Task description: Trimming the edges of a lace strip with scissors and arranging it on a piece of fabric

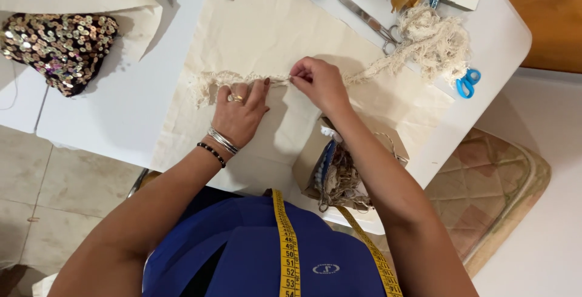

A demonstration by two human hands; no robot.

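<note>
Both hands work a cream fringe trim [218, 80] lying across beige cloth [267, 36] on the white bench [115, 109]. Left hand [240, 112] lies flat, fingers spread, pressing the trim down onto the cloth. Right hand [318, 82] has its grip narrowed to a pinch, thumb and fingertips closed on the trim just beside the left fingertips. From there the trim runs right to a loose heap [433, 42] near steel scissors [373, 24] and small blue scissors [467, 83].
</note>
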